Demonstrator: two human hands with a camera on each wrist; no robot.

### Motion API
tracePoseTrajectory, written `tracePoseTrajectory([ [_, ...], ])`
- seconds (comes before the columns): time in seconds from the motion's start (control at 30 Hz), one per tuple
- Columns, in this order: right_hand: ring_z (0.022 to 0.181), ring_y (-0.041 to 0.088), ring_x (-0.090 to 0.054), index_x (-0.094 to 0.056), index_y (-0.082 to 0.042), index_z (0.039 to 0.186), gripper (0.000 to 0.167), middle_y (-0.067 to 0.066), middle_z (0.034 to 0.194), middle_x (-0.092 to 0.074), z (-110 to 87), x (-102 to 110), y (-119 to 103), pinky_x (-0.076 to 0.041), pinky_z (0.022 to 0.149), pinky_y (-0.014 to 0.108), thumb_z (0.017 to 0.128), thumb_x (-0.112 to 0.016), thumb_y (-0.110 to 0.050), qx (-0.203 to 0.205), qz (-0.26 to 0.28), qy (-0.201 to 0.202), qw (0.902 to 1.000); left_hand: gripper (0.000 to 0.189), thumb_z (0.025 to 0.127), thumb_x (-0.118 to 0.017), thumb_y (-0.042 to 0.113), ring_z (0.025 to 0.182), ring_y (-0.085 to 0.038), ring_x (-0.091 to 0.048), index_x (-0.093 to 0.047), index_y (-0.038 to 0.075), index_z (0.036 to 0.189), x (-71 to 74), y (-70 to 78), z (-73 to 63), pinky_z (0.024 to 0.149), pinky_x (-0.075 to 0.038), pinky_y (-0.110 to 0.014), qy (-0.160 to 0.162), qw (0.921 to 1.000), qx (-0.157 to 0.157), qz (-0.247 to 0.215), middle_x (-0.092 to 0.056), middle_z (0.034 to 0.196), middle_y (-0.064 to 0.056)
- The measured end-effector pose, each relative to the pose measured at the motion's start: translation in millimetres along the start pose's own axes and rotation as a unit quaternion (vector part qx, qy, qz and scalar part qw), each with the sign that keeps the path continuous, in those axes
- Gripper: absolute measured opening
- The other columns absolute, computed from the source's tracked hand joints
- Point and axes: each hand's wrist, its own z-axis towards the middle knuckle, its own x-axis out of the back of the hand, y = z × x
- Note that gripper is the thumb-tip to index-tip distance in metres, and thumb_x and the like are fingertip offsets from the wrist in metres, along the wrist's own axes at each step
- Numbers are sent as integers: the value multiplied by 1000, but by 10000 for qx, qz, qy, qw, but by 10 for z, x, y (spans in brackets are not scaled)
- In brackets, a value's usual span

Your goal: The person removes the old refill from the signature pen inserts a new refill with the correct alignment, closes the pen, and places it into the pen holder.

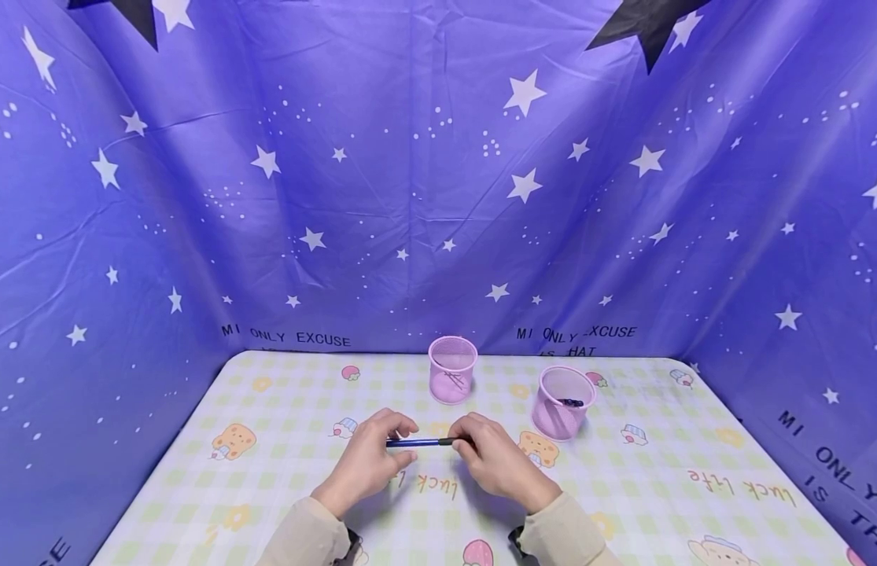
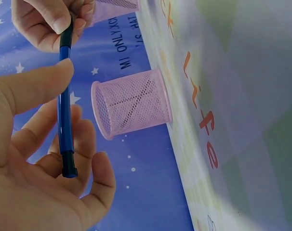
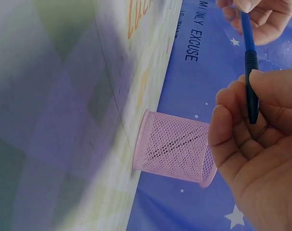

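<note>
A blue pen (image 1: 418, 442) with a black grip section is held level above the table between both hands. My left hand (image 1: 373, 456) pinches its blue barrel with thumb and fingers. The black push-button end (image 2: 69, 166) points back toward the left palm. At the other end, my right hand (image 1: 496, 458) pinches the black grip (image 3: 251, 60), with the dark tip toward its palm. Beyond the hands stands a pink mesh pen cup (image 1: 451, 385). A second pink mesh cup (image 1: 560, 417) stands farther right, with something dark inside whose kind is too small to tell.
A checked tablecloth (image 1: 282, 417) with cartoon prints covers the table. Blue star-patterned curtains (image 1: 424, 196) rise behind the table and on both sides. Both pink cups stand upright toward the back, a gap between them.
</note>
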Motion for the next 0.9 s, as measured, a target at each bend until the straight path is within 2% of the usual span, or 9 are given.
tracePoseTrajectory([
  [0.2,74,5,-49,-61,-17,88,13,-11,81,-52,-3,-6,-1,-45,69,25,91,-61,-5,11,-19,-7,10000,28,72,-78,-1,81,-15,-59,-68,12,95,-23,5,-3,76,-49,-32,191,9996,-201,42,-60,88,-3],
  [0.37,74,5,-49,-61,-16,88,13,-11,81,-52,2,0,-5,-46,69,25,91,-61,-4,44,-11,22,10000,26,72,-76,-4,78,-9,-56,-67,14,90,-30,2,-4,73,-49,-28,267,9992,-282,88,-58,83,4],
  [0.53,74,5,-50,-61,-17,88,13,-11,82,-53,4,4,-4,-46,69,25,91,-61,-4,41,2,7,10000,27,73,-75,-4,78,-6,-55,-66,20,82,-32,-7,-4,74,-49,-27,219,9995,-230,52,-56,81,11],
  [0.9,76,5,-50,-60,-18,88,13,-11,83,-54,1,7,0,-46,71,26,91,-61,-5,78,-52,3,10000,20,80,-72,1,78,-8,-55,-66,20,84,-21,-20,-7,74,-48,-28,30,9997,-253,34,-56,83,13],
])
